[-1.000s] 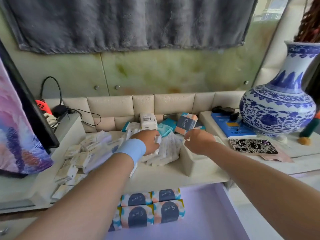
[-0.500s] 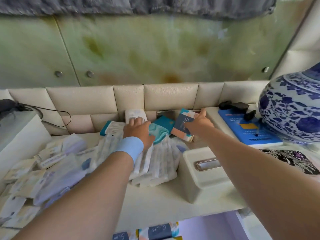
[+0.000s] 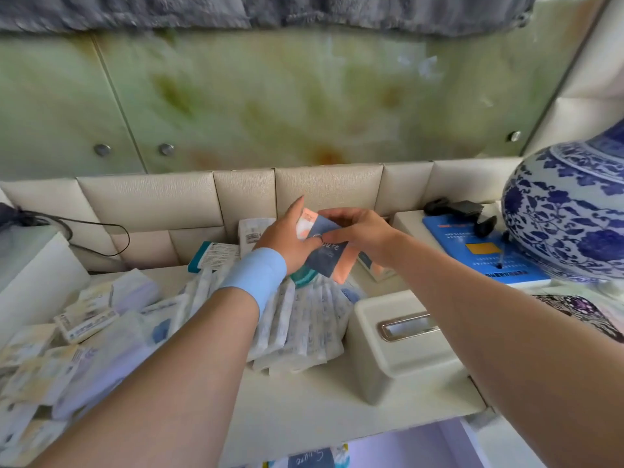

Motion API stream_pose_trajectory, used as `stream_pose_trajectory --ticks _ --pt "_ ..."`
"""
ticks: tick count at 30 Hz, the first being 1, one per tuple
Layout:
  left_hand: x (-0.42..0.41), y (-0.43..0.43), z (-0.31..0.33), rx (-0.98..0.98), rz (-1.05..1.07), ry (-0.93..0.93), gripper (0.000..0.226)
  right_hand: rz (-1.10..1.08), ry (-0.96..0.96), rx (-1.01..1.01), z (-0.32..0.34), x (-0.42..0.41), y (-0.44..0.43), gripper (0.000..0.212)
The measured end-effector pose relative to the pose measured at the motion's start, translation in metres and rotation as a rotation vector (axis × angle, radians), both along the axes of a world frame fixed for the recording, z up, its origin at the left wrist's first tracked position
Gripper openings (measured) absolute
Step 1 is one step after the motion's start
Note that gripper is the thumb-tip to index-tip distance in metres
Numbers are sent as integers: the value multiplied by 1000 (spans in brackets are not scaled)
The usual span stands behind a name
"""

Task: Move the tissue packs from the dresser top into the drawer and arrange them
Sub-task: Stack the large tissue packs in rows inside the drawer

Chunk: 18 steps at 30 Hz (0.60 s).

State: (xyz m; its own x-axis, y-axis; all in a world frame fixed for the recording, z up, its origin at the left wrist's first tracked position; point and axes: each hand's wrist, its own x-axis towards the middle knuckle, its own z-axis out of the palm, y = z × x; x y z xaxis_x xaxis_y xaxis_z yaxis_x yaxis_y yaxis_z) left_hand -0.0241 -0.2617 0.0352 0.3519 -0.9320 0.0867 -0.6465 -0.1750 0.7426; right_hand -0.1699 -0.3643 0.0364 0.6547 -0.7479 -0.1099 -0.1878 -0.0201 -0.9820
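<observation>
Now: left hand [image 3: 287, 239] and right hand [image 3: 363, 234] both pinch tissue pack [image 3: 329, 258], held just above dresser top [image 3: 304, 400] near back edge. Likely light, squashy, slick-wrapped. Grip broad faces gently, not corners.

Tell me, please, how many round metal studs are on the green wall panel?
3. One stud and a second stud, side by side at the left; a third stud at the right, near the vase. More may be hidden off-frame.
</observation>
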Motion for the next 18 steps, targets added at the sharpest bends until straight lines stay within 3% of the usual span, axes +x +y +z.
stream_pose_trajectory --ticks 3,4,6,7,9,11,18 --pt "5 5 -7 94 43 -35 84 -185 109 -20 -15 -6 -9 36" --pt "8 7 -9 94 59 -36 82 -270 261 -153 -22 -11 -15 36" --pt "13 11 -11 68 82 -32 75 -279 766 -528 -37 -24 -25 45" --pt "16 12 -11 53 82 -29 71 -227 966 -617 -44 -30 -25 52" --pt "21 14 -11 35 68 -19 62 -143 1162 -573 -57 -36 -23 65" --pt "23 16 -15 44 62 5 57 -120 1221 -564 -64 -35 -22 71" --pt "27 18 -29 44 108 31 56 -260 1201 -649 -69 -25 -28 59"
